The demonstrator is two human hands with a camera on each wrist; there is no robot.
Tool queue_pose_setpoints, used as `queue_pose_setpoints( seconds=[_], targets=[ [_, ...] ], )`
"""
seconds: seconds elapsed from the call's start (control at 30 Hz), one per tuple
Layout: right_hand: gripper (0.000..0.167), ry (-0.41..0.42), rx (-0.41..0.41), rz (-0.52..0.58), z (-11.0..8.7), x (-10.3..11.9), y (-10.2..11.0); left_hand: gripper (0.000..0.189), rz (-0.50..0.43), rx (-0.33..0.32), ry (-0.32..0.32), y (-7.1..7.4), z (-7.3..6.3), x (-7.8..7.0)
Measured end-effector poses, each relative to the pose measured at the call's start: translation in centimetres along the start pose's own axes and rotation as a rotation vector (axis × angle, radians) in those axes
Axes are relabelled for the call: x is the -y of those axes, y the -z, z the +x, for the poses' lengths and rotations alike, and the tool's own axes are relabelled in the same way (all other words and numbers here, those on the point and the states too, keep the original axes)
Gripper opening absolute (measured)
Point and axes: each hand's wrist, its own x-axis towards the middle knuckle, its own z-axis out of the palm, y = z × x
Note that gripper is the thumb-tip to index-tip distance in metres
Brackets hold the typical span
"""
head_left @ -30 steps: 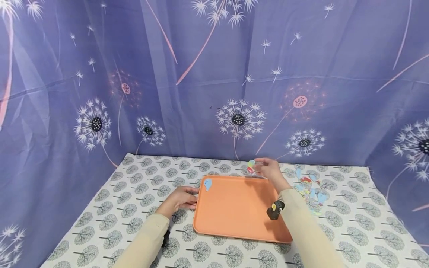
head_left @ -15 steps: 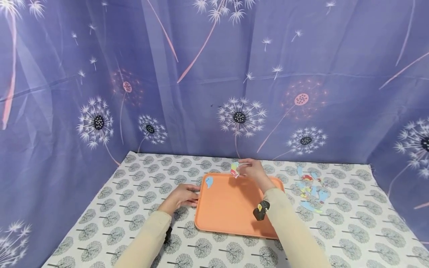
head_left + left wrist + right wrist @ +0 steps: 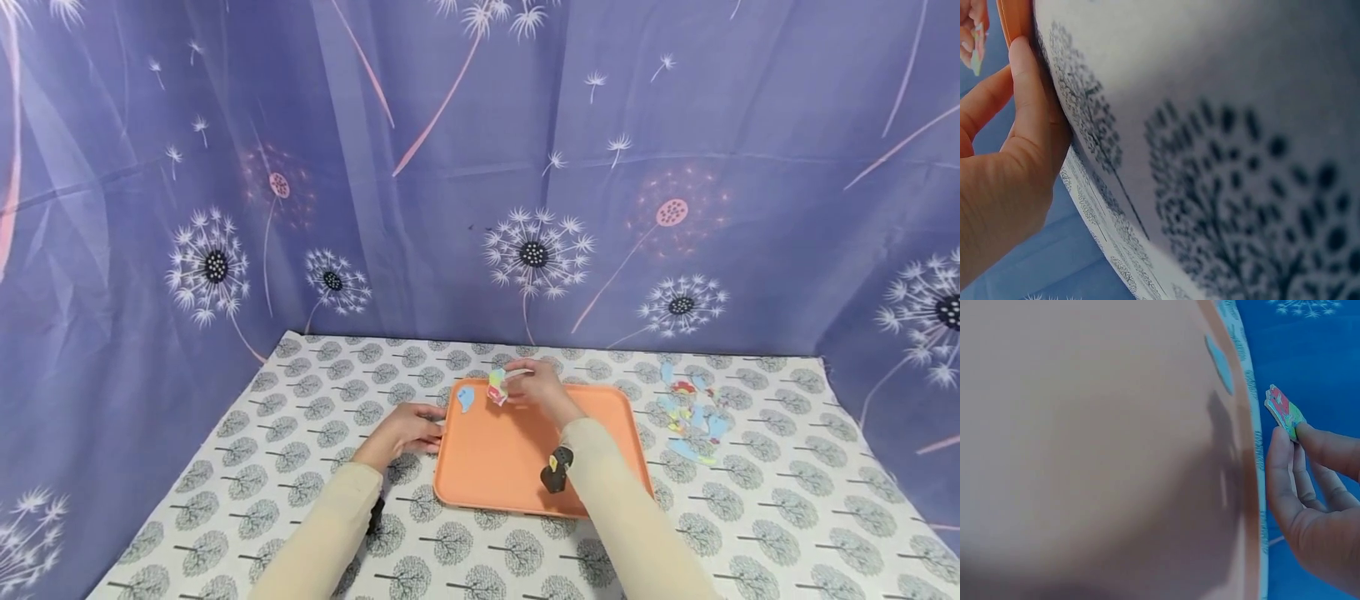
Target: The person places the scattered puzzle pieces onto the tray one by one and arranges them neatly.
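Note:
An orange tray (image 3: 510, 467) lies on the table. My left hand (image 3: 402, 435) is at its left side, with extended fingers (image 3: 1027, 94) touching the rim in the left wrist view. Over the tray's far left part, my right hand (image 3: 536, 390) pinches a flat red and yellow-green puzzle piece (image 3: 1285, 412) between thumb and fingertips. Its edge looks scalloped in the right wrist view. A light blue piece (image 3: 466, 399) lies in the tray's far left corner, just left of the held one.
Several flat printed pieces (image 3: 697, 417), blue, red and yellow, lie scattered on the tree-patterned cloth (image 3: 787, 500) right of the tray. A purple dandelion-print curtain (image 3: 420, 250) hangs behind the table's far edge.
My right hand has carried the puzzle piece leftward from beyond the tray's far edge to over its far left part. My left hand has stayed at the tray's left side.

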Motion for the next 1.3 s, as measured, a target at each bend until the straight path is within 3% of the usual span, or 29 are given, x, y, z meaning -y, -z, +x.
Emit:
queue_pose_setpoints(
  seconds=[0.43, 0.77, 1.3],
  targets=[
    [0.035, -0.047, 0.018, 0.024, 0.5, -1.4, -1.3, 0.044, 0.003, -0.011, 0.02, 0.1, -0.2, -0.3],
    [0.028, 0.016, -0.015, -0.106, 0.6, -1.6, -2.5, 0.043, 0.01, -0.011, 0.024, 0.2, -0.3, -0.3],
    [0.023, 0.085, -0.076, -0.255, 1.0, -1.8, -2.6, 0.043, 0.029, -0.016, 0.014, -0.1, -0.2, -0.4]
  ],
)
